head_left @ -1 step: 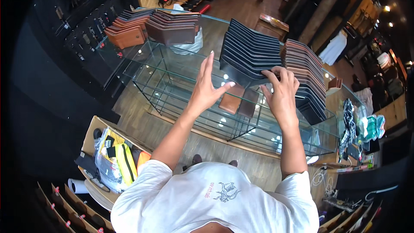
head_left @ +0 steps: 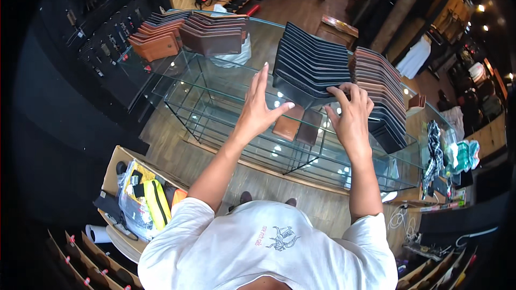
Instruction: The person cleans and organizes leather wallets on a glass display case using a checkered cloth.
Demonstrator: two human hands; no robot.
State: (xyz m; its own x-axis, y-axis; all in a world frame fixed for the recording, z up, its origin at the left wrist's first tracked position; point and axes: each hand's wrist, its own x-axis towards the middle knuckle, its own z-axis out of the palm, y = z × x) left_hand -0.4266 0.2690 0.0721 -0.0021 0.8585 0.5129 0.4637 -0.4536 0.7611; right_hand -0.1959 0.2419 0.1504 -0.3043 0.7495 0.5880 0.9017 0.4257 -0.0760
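Observation:
A row of black bifold wallets (head_left: 312, 56) stands on end on the glass counter, their folds nested one behind another. My left hand (head_left: 259, 106) is held in front and to the left of this row, with fingers stretched up, thumb spread wide and nothing in it. At the front right corner of the row is my right hand (head_left: 350, 111), its fingers curved and thumb apart. Its fingertips are at the edge of the front wallet; whether they touch it is unclear. A tan wallet (head_left: 287, 123) and a dark brown wallet (head_left: 309, 128) lie flat, side by side, between my hands.
To the right stands a row of brown and black wallets (head_left: 376, 83). Orange wallets (head_left: 156, 47) and brown wallets (head_left: 215, 37) stand at the far left of the glass counter (head_left: 215, 88). An open cardboard box (head_left: 114, 164) holds bagged items by my left arm. Cables (head_left: 403, 223) hang at right.

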